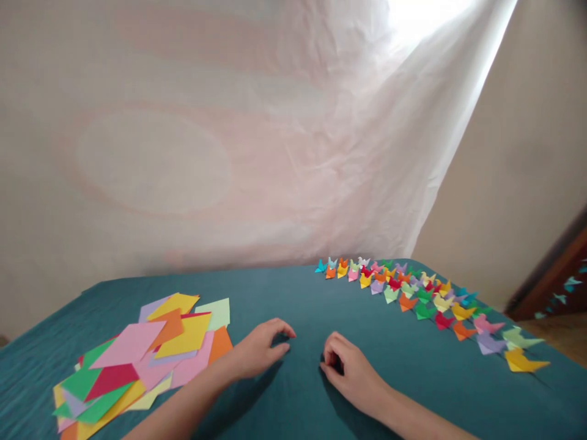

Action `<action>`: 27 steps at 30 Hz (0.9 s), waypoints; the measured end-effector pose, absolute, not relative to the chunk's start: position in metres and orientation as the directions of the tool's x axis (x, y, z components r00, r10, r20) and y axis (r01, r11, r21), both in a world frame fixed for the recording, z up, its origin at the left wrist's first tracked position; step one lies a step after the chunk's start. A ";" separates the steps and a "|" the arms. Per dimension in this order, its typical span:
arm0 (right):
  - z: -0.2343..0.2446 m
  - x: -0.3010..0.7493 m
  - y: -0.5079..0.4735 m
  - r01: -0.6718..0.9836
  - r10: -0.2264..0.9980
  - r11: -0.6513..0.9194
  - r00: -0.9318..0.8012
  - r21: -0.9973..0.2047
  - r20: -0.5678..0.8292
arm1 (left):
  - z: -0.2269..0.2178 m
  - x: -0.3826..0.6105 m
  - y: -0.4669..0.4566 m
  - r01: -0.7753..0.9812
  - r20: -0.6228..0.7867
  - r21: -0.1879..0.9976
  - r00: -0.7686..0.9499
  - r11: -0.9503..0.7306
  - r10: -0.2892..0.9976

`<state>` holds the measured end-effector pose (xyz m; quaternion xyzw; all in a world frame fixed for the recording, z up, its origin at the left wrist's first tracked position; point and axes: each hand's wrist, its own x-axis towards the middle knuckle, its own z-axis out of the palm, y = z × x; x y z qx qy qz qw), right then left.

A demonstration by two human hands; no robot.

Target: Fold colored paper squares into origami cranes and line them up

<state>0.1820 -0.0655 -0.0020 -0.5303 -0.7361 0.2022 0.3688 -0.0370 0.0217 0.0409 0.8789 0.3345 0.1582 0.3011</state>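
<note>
My left hand (260, 352) rests on the teal cloth (293, 293) near the table's front. Its fingers are arched and apart with the tips on the cloth, and nothing shows in them. Just to its left lies a loose heap of coloured paper squares (137, 360), close to my wrist. My right hand (349, 368) lies a short gap away with its fingers curled in toward the thumb. Whether anything sits inside that curl is hidden. A band of small folded paper birds (426, 299) runs along the right side of the table, beyond my right hand.
A pale sheet (229, 153) hangs as a backdrop behind the table. At the far right are a beige wall, a brown wooden edge (557, 275) and a few more paper birds (571, 284) lying off the table.
</note>
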 end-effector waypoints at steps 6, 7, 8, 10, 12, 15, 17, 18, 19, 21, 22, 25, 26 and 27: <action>-0.006 0.184 -0.065 0.646 0.926 0.368 -0.190 -0.668 0.326 | 0.072 -0.110 0.040 0.694 -0.065 0.504 0.624 -0.515 0.778; -0.006 0.184 -0.065 0.649 0.926 0.367 -0.189 -0.667 0.325 | 0.074 -0.120 0.046 0.730 -0.067 0.468 0.592 -0.498 0.804; -0.007 0.184 -0.065 0.651 0.927 0.366 -0.187 -0.665 0.326 | 0.074 -0.131 0.052 0.768 -0.057 0.425 0.550 -0.478 0.833; -0.008 0.184 -0.065 0.653 0.925 0.368 -0.188 -0.662 0.329 | 0.072 -0.149 0.063 0.840 -0.086 0.335 0.477 -0.426 0.874; -0.009 0.185 -0.065 0.653 0.923 0.374 -0.193 -0.659 0.333 | 0.070 -0.165 0.072 0.892 -0.124 0.259 0.411 -0.370 0.903; -0.010 0.186 -0.065 0.653 0.922 0.379 -0.207 -0.655 0.327 | 0.071 -0.183 0.080 0.920 -0.137 0.192 0.369 -0.341 0.919; -0.010 0.186 -0.066 0.650 0.923 0.380 -0.219 -0.658 0.317 | 0.075 -0.191 0.080 0.923 -0.147 0.188 0.366 -0.337 0.919; -0.010 0.186 -0.066 0.647 0.923 0.381 -0.230 -0.660 0.308 | 0.077 -0.193 0.079 0.932 -0.162 0.181 0.344 -0.314 0.925; -0.011 0.186 -0.067 0.646 0.924 0.380 -0.231 -0.662 0.305 | 0.078 -0.195 0.078 0.941 -0.178 0.162 0.325 -0.298 0.929; -0.012 0.186 -0.067 0.645 0.928 0.372 -0.241 -0.667 0.285 | 0.081 -0.197 0.075 0.948 -0.186 0.118 0.313 -0.295 0.931; -0.013 0.187 -0.067 0.645 0.928 0.371 -0.248 -0.668 0.277 | 0.081 -0.197 0.074 0.958 -0.213 0.090 0.287 -0.274 0.934; -0.015 0.187 -0.067 0.645 0.926 0.377 -0.269 -0.665 0.264 | 0.079 -0.195 0.072 0.962 -0.231 0.024 0.270 -0.272 0.935; -0.016 0.187 -0.067 0.646 0.926 0.378 -0.275 -0.663 0.260 | 0.078 -0.194 0.072 0.963 -0.235 0.005 0.265 -0.271 0.935; -0.016 0.188 -0.067 0.646 0.925 0.379 -0.277 -0.662 0.259 | 0.078 -0.192 0.071 0.962 -0.234 -0.007 0.265 -0.274 0.935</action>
